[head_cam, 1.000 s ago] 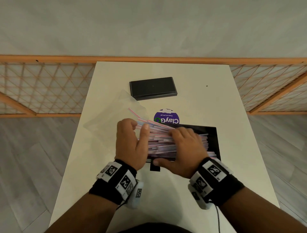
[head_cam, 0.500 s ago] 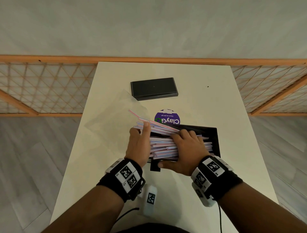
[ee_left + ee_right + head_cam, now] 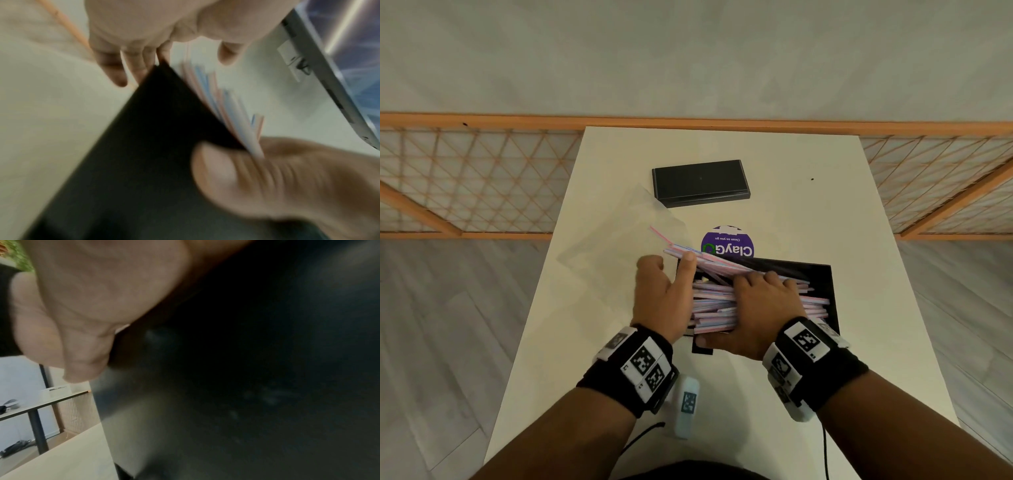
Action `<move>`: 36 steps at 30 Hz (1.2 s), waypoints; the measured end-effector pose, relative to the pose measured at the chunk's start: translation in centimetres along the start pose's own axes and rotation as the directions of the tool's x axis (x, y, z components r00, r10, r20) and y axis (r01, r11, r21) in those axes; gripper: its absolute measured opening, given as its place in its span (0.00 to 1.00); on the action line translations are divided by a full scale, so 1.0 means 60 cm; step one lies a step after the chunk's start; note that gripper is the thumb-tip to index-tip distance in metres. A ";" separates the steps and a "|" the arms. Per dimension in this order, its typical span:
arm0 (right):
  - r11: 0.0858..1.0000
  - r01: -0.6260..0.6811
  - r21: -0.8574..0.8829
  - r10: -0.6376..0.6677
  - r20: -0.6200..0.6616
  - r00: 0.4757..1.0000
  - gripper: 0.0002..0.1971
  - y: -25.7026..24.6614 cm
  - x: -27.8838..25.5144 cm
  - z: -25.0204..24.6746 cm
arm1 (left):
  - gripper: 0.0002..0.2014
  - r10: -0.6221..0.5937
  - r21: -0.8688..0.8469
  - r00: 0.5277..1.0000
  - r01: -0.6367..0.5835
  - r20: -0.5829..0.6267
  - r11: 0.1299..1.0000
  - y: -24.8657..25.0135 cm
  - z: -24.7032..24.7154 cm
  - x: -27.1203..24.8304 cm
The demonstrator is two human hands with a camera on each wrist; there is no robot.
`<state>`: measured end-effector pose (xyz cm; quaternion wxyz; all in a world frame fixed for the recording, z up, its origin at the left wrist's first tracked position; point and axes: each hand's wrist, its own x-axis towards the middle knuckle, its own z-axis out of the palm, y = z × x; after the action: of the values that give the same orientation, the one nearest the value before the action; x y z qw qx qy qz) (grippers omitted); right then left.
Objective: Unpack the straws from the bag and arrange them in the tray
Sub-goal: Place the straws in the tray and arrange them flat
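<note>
A bundle of pink, blue and white straws (image 3: 722,301) lies in the black tray (image 3: 822,274), a few slanting over its far left corner. My left hand (image 3: 664,294) stands on edge at the tray's left end, one straight finger against the straw ends. My right hand (image 3: 760,308) lies on top of the bundle, fingers curled over it, thumb along the tray's near wall. The clear bag (image 3: 616,236) lies flat to the left. The blurred left wrist view shows the straws (image 3: 232,110) above the tray wall (image 3: 156,129). The right wrist view is mostly dark tray (image 3: 246,369).
A black rectangular lid or box (image 3: 700,181) sits further back on the white table (image 3: 825,205). A purple round sticker (image 3: 727,245) lies just behind the tray. An orange lattice railing (image 3: 482,178) runs behind the table.
My left hand has moved right from over the bag to the straws' left ends and turned on edge. The bundle now sits further inside the tray. The right hand stays on top.
</note>
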<state>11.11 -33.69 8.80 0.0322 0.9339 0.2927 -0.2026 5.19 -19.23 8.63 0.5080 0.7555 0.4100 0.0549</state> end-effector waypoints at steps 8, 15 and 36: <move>0.999 -0.016 -0.050 0.020 0.069 0.997 0.56 0.013 -0.002 -0.006 | 0.16 0.525 0.199 0.834 -0.551 0.170 0.810 0.029 -0.048 -0.032; 0.999 -0.026 -0.039 0.030 0.123 0.992 0.48 0.011 0.001 -0.011 | 0.36 0.334 0.487 0.597 -0.796 0.730 0.359 -0.001 -0.016 -0.038; 0.989 0.131 0.064 -0.138 0.129 0.982 0.40 0.041 -0.010 -0.013 | 0.44 0.420 0.476 0.622 -0.780 0.661 0.406 -0.043 0.000 -0.010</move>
<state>12.35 -35.90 9.60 0.0121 0.8970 0.3466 -0.2741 3.34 -19.23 6.72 0.1813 0.9773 -0.0427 -0.1011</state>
